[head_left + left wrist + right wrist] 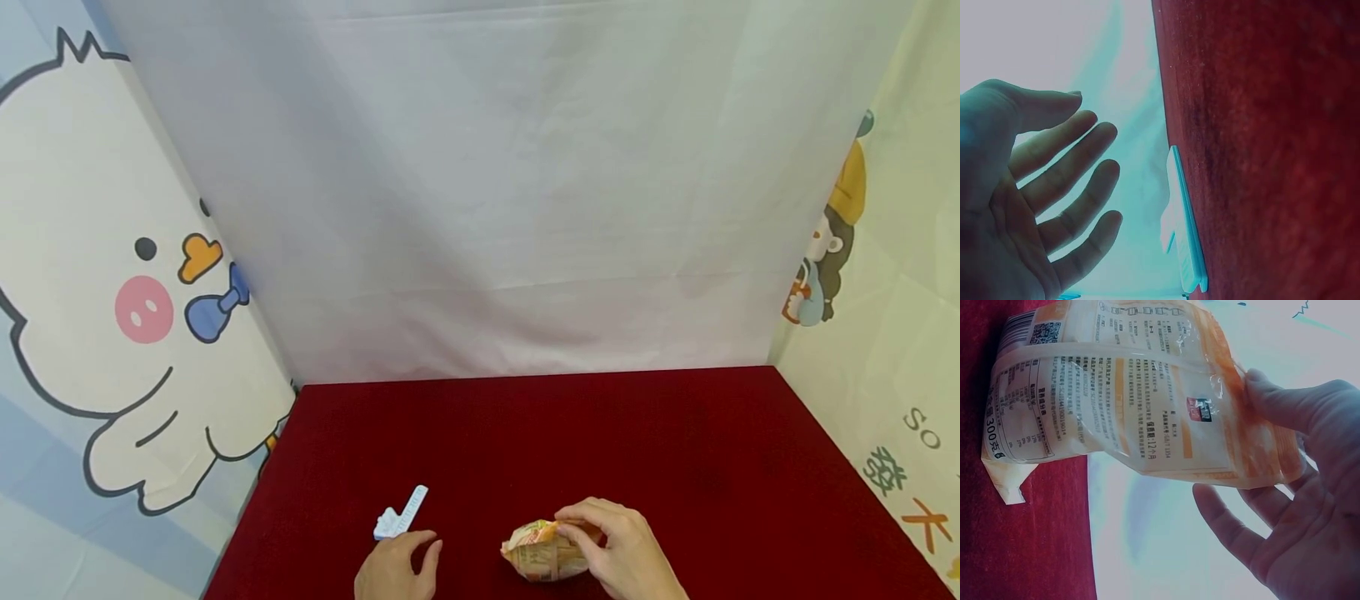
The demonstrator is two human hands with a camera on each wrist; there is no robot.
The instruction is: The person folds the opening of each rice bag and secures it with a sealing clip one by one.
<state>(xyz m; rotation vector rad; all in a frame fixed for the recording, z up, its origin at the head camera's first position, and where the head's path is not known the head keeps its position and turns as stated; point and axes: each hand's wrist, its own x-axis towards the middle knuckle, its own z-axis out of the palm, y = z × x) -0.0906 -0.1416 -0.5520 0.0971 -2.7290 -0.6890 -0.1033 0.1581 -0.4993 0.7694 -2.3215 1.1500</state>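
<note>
At the left of the dark red felt-covered table (pixel 675 450), a small flat pale-blue plastic clip (pixel 401 513) lies on the cloth, angled up and to the right. Just below it the left hand (pixel 396 571) hovers near the clip without touching it; the left wrist view shows the same hand (pixel 1029 206) with palm open and fingers (pixel 1079 187) spread and nearly straight, holding nothing, the clip (pixel 1184 231) lying flat on the red surface a short way off. To the right, a crinkled orange-and-white printed plastic food pouch (pixel 542 551) rests on the table near the front edge. The right hand (pixel 626 554) grips it from the right side, fingers reaching over its top end. In the right wrist view the pouch (pixel 1129 400) stands with its bottom corner on the red cloth while the right hand (pixel 1297 506) pinches its sealed upper edge, thumb on one face, the other fingers (pixel 1229 531) loosely extended beneath.
</note>
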